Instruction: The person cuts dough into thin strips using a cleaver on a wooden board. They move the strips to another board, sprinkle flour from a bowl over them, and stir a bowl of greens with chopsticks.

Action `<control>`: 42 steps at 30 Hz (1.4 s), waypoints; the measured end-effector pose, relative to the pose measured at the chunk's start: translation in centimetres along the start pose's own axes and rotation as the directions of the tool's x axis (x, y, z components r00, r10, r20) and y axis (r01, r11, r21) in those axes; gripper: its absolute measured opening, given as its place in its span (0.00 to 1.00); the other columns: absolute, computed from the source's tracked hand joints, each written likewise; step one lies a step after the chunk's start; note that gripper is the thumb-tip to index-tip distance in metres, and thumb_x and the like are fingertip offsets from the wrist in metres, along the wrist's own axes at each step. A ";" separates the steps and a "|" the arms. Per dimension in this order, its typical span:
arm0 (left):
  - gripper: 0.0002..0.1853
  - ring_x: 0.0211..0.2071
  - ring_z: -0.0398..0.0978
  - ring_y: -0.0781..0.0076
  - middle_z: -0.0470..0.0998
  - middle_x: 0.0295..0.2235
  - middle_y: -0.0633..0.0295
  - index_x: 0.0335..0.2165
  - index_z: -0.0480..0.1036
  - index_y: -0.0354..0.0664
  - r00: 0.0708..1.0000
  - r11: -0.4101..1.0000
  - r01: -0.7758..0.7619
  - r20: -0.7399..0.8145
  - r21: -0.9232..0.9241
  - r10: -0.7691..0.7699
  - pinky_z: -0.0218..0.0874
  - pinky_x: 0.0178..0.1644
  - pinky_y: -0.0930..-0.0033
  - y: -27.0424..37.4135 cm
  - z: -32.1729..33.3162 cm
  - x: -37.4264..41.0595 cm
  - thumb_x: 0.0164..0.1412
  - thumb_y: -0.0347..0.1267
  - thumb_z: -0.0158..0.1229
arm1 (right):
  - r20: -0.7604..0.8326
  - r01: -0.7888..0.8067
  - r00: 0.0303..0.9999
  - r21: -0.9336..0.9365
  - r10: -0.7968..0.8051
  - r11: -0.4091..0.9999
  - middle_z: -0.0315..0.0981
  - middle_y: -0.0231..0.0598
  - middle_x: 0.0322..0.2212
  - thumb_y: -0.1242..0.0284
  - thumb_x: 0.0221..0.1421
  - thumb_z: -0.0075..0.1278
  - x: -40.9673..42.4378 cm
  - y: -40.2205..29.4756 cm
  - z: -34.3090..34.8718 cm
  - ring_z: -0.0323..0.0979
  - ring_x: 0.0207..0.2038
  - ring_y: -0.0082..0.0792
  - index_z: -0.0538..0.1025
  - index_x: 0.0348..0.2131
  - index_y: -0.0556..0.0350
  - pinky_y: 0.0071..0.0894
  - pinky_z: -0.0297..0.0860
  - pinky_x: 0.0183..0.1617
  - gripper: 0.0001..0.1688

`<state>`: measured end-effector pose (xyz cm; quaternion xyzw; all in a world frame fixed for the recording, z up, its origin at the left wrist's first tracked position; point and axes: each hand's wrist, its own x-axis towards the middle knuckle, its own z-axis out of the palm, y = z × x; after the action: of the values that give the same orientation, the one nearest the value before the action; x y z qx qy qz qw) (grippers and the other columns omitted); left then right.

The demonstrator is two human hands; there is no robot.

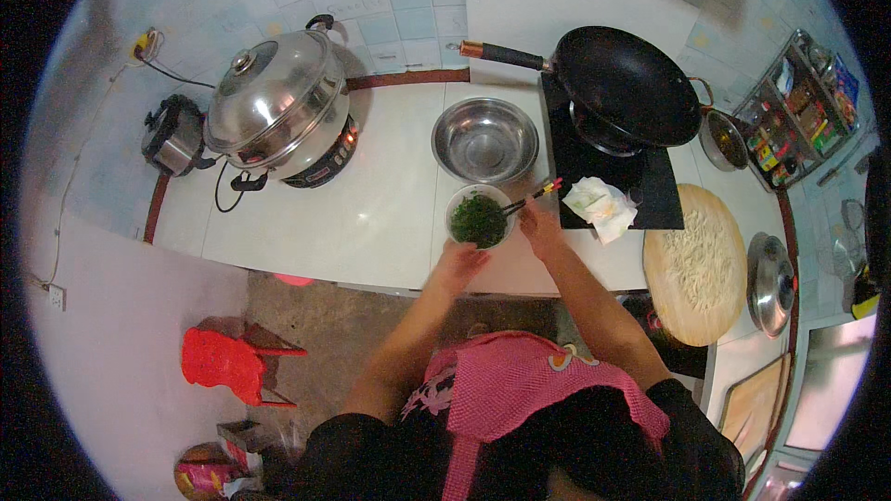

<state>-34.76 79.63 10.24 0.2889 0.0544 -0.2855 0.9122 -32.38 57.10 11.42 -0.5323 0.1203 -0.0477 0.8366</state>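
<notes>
A white bowl [514,233] of chopped greens [479,218] is on the white tiled counter in front of me. Its near rim is in the grip of my left hand [464,266]. Dark chopsticks [530,197] with red and yellow ends lean out over the right rim. Just below them, beside the bowl, is my right hand [540,228]; its fingers are blurred, so any hold on the bowl or chopsticks is unclear. Right behind the bowl stands a steel basin [485,142].
A black wok [619,83] is tilted on the cooktop [654,184], near crumpled white paper [600,207]. Dough strips lie on a round wooden board [731,264] at right. A lidded steel steamer [278,104] stands left on an electric base. A red stool [221,365] is on the floor.
</notes>
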 end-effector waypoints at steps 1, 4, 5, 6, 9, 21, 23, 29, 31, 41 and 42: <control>0.26 0.33 0.73 0.58 0.70 0.35 0.55 0.48 0.58 0.49 1.000 1.000 0.014 0.009 -0.010 -0.014 0.69 0.41 0.52 -0.2 -0.7 -0.2 0.49 0.23 0.51 | -0.079 -0.123 0.987 0.156 0.137 0.980 0.65 0.28 0.26 0.61 0.49 0.56 -1.5 -1.2 2.2 0.65 0.31 0.26 0.71 0.31 0.48 0.27 0.63 0.37 0.14; 0.21 0.34 0.74 0.51 0.72 0.36 0.50 0.44 0.63 0.37 0.998 0.996 0.040 -0.035 -0.084 -0.043 0.69 0.44 0.54 -2.0 -1.7 2.1 0.49 0.24 0.53 | -0.173 -0.024 0.983 0.237 0.066 0.971 0.67 0.27 0.25 0.62 0.52 0.53 -1.9 -3.1 2.9 0.65 0.31 0.25 0.72 0.32 0.46 0.28 0.63 0.38 0.11; 0.21 0.35 0.74 0.51 0.72 0.38 0.50 0.45 0.63 0.35 1.000 1.000 0.023 0.021 0.011 -0.023 0.68 0.45 0.55 -2.1 -2.3 3.0 0.50 0.24 0.53 | -0.189 0.022 0.982 0.191 0.015 0.981 0.67 0.27 0.26 0.64 0.52 0.53 -2.1 -3.5 3.4 0.65 0.31 0.24 0.72 0.32 0.47 0.27 0.63 0.37 0.10; 0.21 0.37 0.73 0.51 0.72 0.39 0.50 0.45 0.63 0.34 0.997 0.994 0.006 0.077 0.111 -0.015 0.68 0.46 0.55 -2.1 -2.9 3.9 0.50 0.24 0.52 | -0.208 0.068 0.978 0.151 -0.035 0.986 0.68 0.26 0.26 0.65 0.53 0.52 -2.4 -3.7 3.9 0.65 0.31 0.24 0.72 0.32 0.47 0.26 0.63 0.36 0.09; 0.20 0.41 0.72 0.52 0.71 0.42 0.49 0.45 0.64 0.32 0.990 0.951 -0.058 0.140 0.304 0.015 0.67 0.47 0.56 -1.3 -5.9 4.5 0.52 0.25 0.51 | -0.252 0.243 0.940 0.027 -0.229 0.970 0.70 0.26 0.28 0.68 0.53 0.52 -4.3 -3.9 7.1 0.65 0.30 0.20 0.72 0.33 0.52 0.23 0.62 0.35 0.09; 0.27 0.46 0.68 0.62 0.66 0.48 0.58 0.52 0.56 0.43 0.941 0.600 -0.132 0.290 0.789 -0.175 0.64 0.47 0.60 3.2 13.9 -7.3 0.55 0.36 0.50 | -0.095 0.476 0.791 -0.525 -0.605 0.705 0.73 0.34 0.26 0.76 0.51 0.51 -20.4 -12.9 6.4 0.68 0.29 0.23 0.76 0.29 0.58 0.24 0.65 0.33 0.04; 0.29 0.46 0.68 0.62 0.65 0.48 0.58 0.54 0.53 0.44 0.932 0.755 0.017 0.263 0.655 -0.250 0.64 0.48 0.60 1.5 15.0 -7.3 0.54 0.37 0.50 | -0.149 0.355 0.839 -0.578 -0.523 0.734 0.72 0.34 0.26 0.77 0.53 0.49 -23.5 -14.8 5.8 0.68 0.27 0.22 0.76 0.32 0.59 0.21 0.65 0.30 0.06; 0.35 0.48 0.66 0.62 0.62 0.51 0.56 0.57 0.47 0.45 0.794 0.813 0.177 0.408 0.554 -0.451 0.65 0.47 0.59 -4.8 17.7 -7.4 0.53 0.37 0.50 | -0.299 0.346 0.732 -0.611 -0.612 0.712 0.71 0.40 0.28 0.75 0.57 0.46 -32.5 -18.7 2.0 0.70 0.25 0.24 0.75 0.34 0.67 0.20 0.69 0.26 0.10; 0.36 0.49 0.66 0.62 0.62 0.51 0.56 0.57 0.47 0.45 0.742 0.790 0.159 0.456 0.592 -0.491 0.65 0.47 0.59 -6.9 18.6 -8.3 0.52 0.37 0.50 | -0.434 0.309 0.690 -0.549 -0.580 0.777 0.72 0.40 0.29 0.75 0.57 0.45 -36.7 -20.1 1.5 0.71 0.27 0.25 0.74 0.34 0.67 0.21 0.71 0.26 0.11; 0.33 0.46 0.68 0.67 0.64 0.49 0.59 0.55 0.53 0.44 0.522 0.589 0.233 0.411 0.774 -0.747 0.65 0.46 0.64 -20.7 23.5 -20.7 0.52 0.38 0.51 | -0.656 0.265 0.398 -0.587 -0.641 0.765 0.73 0.35 0.21 0.74 0.56 0.47 -57.6 -17.2 -4.5 0.68 0.18 0.20 0.75 0.31 0.63 0.18 0.64 0.21 0.09; 0.33 0.46 0.68 0.67 0.64 0.49 0.59 0.56 0.52 0.44 0.503 0.574 0.265 0.396 0.775 -0.768 0.65 0.46 0.64 -22.2 23.5 -22.5 0.52 0.38 0.51 | -0.679 0.266 0.378 -0.572 -0.630 0.776 0.72 0.35 0.21 0.74 0.56 0.47 -59.9 -16.7 -4.4 0.68 0.18 0.20 0.75 0.31 0.63 0.18 0.64 0.21 0.09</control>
<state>-67.30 62.65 24.57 0.4070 -0.3044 -0.6505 0.5643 -90.61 58.56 33.74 -0.5978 0.3639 -0.5053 0.5049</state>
